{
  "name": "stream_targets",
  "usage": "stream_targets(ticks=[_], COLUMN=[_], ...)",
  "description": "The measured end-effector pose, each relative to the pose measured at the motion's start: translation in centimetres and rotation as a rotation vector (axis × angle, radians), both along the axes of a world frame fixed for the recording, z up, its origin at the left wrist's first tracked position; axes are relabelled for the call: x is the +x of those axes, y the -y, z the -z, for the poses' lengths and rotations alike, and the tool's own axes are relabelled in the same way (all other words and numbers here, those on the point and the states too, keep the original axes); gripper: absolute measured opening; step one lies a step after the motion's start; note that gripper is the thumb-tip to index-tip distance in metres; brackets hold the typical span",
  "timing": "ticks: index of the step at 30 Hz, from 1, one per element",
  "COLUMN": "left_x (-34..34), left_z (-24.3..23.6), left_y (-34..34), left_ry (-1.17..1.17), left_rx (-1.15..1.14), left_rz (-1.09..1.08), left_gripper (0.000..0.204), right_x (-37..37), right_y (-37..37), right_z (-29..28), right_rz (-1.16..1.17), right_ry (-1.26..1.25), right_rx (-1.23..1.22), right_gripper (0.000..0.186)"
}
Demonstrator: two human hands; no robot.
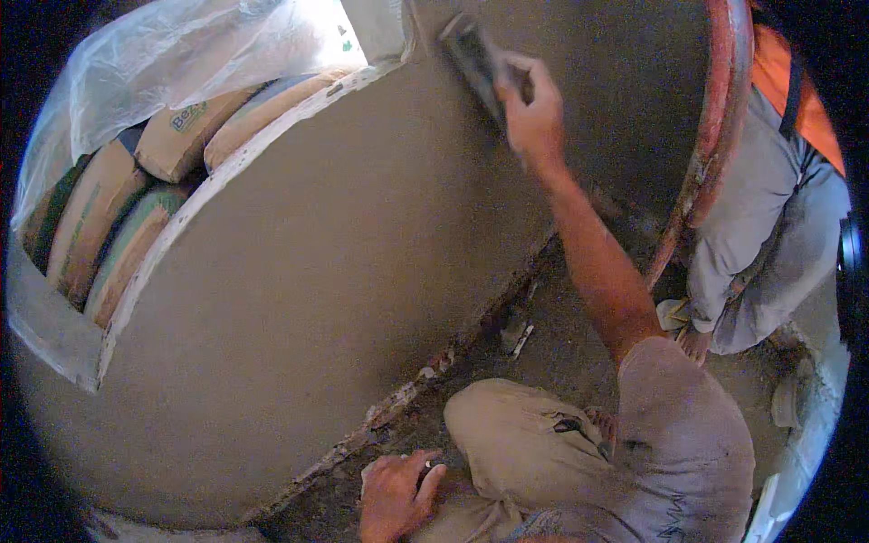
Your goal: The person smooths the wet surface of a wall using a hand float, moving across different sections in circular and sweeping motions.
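Observation:
My right arm is stretched up and forward to the grey plastered wall [299, 244]. In my right hand [536, 113] is a long, dark plastering float [472, 61], its face against the upper part of the wall; motion blurs it slightly. The plaster around it looks smooth and damp. Low in the picture, by my bent knee [498, 421], my left hand [398, 493] is closed with its fingers curled. A small dark thing shows between thumb and forefinger, too unclear to name.
Behind a wall opening at left, brown paper sacks [95, 222] are stacked under clear plastic sheeting [181, 72]. A red curved edge [720, 100] borders the wall at right. Beyond it, a person in grey trousers [760, 226] stands close by. Rubble lies along the wall's foot [398, 398].

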State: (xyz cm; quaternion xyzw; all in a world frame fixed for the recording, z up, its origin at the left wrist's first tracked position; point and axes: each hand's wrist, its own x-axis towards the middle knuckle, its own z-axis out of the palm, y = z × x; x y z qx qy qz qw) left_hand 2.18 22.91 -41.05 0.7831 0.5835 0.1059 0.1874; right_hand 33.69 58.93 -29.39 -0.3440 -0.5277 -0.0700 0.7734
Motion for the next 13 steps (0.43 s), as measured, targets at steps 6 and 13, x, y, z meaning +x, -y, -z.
stream_targets(ticks=[6, 13], left_x=[0.0, 0.6], left_z=[0.4, -0.3], left_y=[0.0, -0.7], left_ry=[-0.039, -0.062], left_rx=[0.002, -0.124], left_rz=[0.002, -0.074], left_gripper=[0.031, 0.041], right_x=[-7.9, -1.4], right_y=[7.1, 2.7], right_z=[8.8, 4.8], right_rz=[0.027, 0.079], right_ry=[0.319, 0.073], right_rx=[-0.029, 0.047], right_gripper=[0.035, 0.036])
